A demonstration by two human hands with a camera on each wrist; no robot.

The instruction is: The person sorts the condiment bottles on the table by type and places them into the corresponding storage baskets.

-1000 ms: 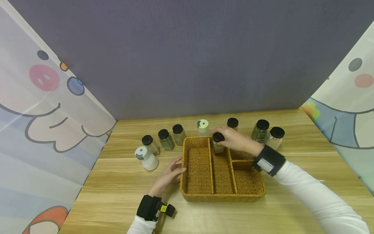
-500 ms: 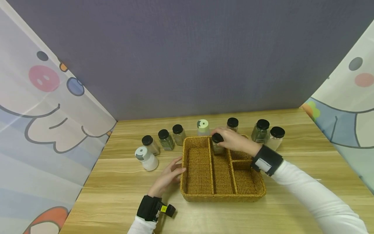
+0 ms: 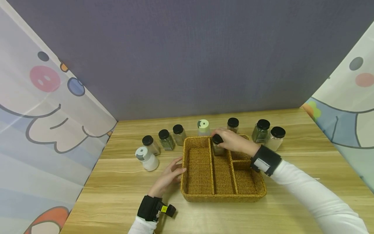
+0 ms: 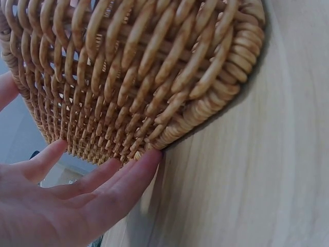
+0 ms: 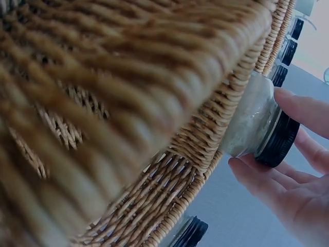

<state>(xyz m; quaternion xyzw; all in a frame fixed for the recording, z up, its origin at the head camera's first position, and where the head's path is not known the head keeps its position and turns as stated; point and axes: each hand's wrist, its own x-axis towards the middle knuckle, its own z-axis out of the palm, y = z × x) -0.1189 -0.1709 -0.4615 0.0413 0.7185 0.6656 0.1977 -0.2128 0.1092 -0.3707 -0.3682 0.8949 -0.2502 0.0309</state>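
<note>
— Slightly nearer me and toward nine o'clock: that's how the black-lidded glass jar (image 3: 217, 148) and my right hand (image 3: 232, 140) have shifted over the last second. Take the wicker basket (image 3: 225, 196) as the dial, twelve farthest from me.

— So where's the jar now?

— Just before twelve, inside the rim at the far end of the long middle compartment (image 3: 223, 178). Whether its base has met the weave, I can't tell.

— And your hands?

— My right thumb and fingers (image 5: 257, 179) curl round the jar at its ridged lid (image 5: 280, 140) and shoulder, spread only as wide as it needs. My left hand (image 3: 167, 177) is at nine, fingers fairly straight, touching the outer wall, gripping nothing.

— How far along?

— Early, I'd judge. One jar is over the rim, not yet released. Eight containers are left outside: a white-capped shaker (image 3: 149, 161) past nine, three black-lidded jars (image 3: 166, 142) around ten, a pale-capped shaker (image 3: 204, 129) at eleven, one jar (image 3: 232, 123) past twelve, two more jars (image 3: 260, 132) between one and two.

— Anything else changed?

— Nothing I can see; left hand, basket and outside containers match the earlier view.
</note>
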